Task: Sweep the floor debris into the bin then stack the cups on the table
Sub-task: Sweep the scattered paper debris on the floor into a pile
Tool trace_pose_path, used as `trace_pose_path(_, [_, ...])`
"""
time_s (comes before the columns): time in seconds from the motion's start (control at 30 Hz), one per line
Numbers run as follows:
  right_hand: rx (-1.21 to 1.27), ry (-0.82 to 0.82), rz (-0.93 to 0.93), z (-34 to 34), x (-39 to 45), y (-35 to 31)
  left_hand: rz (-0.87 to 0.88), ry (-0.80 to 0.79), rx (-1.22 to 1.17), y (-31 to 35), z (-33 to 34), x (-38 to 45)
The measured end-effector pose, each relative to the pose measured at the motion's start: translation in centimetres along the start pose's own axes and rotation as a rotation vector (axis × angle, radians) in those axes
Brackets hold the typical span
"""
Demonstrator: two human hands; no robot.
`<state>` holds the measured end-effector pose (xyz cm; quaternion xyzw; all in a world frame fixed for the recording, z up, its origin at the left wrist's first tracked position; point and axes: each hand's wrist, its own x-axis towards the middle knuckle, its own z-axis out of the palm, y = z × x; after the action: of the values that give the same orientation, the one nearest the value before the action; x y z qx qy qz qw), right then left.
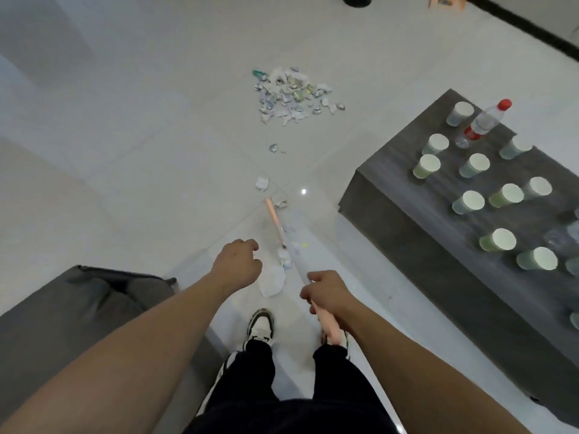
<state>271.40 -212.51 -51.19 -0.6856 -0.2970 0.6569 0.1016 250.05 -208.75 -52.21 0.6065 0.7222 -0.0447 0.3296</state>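
Your right hand point(326, 297) grips the broom point(294, 258) to push scraps. Your left hand point(239, 261) is loosely curled, holding nothing. The pile point(291, 93) lies far ahead; cups point(501, 198) wait right of your hands.

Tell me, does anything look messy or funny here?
Yes. Torn paper scraps lie in a pile on the floor, with stray crumpled bits trailing toward the broom held by the right hand. On the table, the cups sit upside down and scattered, unstacked. A water bottle stands among them.
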Motion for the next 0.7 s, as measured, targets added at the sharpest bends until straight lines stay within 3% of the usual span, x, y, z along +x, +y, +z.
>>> trace_pose_path(0.2, [-0.088,-0.230,0.027,-1.5,1.1,0.5,-0.220,0.012,-0.043,-1.4,2.1,-6.0])
trace_pose_path(0.43, [-0.081,-0.407,0.236,1.7,1.2,2.5,-0.380,0.022,-0.114,-3.9,3.8,-11.4])
trace_pose_path(0.6, [-0.415,-0.262,0.243,-0.2,2.9,1.7,-0.423,0.007,-0.190,-5.3,4.6,-11.3])
trace_pose_path(0.7, [-0.492,-0.154,0.195,-1.8,3.8,-0.2,-0.431,0.001,-0.244,-5.9,4.8,-10.0])
